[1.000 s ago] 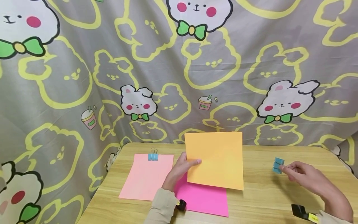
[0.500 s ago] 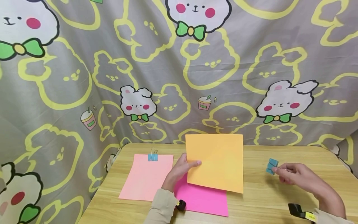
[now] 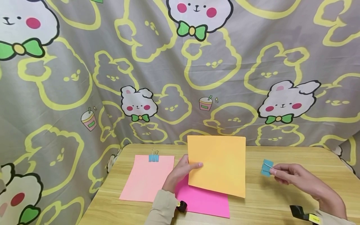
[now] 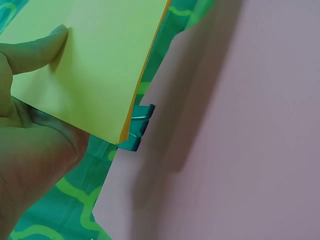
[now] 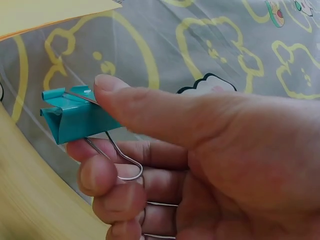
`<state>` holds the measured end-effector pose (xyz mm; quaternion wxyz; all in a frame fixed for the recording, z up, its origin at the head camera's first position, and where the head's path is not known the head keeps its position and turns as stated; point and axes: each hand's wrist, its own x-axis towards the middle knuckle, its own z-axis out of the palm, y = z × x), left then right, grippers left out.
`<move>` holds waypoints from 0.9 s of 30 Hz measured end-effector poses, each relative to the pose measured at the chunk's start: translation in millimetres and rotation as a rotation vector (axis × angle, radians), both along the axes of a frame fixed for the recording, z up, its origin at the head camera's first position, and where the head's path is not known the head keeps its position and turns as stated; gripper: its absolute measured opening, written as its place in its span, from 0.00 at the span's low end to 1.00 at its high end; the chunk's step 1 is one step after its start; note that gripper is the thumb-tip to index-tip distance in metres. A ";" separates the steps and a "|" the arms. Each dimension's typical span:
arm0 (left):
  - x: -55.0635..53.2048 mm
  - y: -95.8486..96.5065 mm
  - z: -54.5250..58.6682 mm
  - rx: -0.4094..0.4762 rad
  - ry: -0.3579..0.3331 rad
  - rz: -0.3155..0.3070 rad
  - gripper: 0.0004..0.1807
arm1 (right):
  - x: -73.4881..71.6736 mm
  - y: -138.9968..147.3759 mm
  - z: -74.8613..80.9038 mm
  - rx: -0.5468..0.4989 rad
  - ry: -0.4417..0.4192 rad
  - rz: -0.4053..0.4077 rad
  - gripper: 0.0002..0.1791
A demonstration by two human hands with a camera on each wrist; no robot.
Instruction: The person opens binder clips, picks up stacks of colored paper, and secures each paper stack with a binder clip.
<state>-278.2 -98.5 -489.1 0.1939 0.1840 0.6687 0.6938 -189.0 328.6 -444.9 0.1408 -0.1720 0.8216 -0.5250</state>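
In the head view my left hand (image 3: 180, 173) holds a stack of orange paper (image 3: 220, 165) by its left edge, thumb on the front face. The stack is raised and tilted above the table. My right hand (image 3: 299, 179) pinches a blue binder clip (image 3: 266, 167) to the right of the stack, apart from it. Close up in the right wrist view, the thumb presses one wire handle against the clip (image 5: 82, 117); the other handle sticks out beside the curled fingers. Magenta paper (image 3: 208, 204) lies flat below the orange stack, partly hidden by it.
On the left of the wooden table (image 3: 261, 203) lies pink paper (image 3: 147, 179). A second blue binder clip (image 3: 153, 158) is on its top edge, handles standing up. A patterned curtain (image 3: 174, 62) hangs behind and at the left of the table.
My right hand has moved left with the binder clip, closer to the orange paper, and the clip has turned. The orange stack has dropped slightly; the left hand keeps its hold.
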 end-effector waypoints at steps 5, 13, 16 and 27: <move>1.5 -0.3 -0.1 -0.023 -0.001 0.003 0.21 | -1.9 -3.1 -1.5 -0.029 -0.012 0.023 0.17; 0.9 2.0 -0.4 -0.022 0.014 -0.015 0.19 | -6.8 -15.5 -0.9 -0.059 0.049 0.086 0.14; -0.9 3.7 -0.9 -0.009 0.033 -0.038 0.18 | -8.0 -20.9 -0.3 -0.045 0.100 0.094 0.13; 1.2 7.2 3.3 0.004 0.030 -0.043 0.15 | -10.7 -32.4 1.0 -0.053 0.212 0.104 0.11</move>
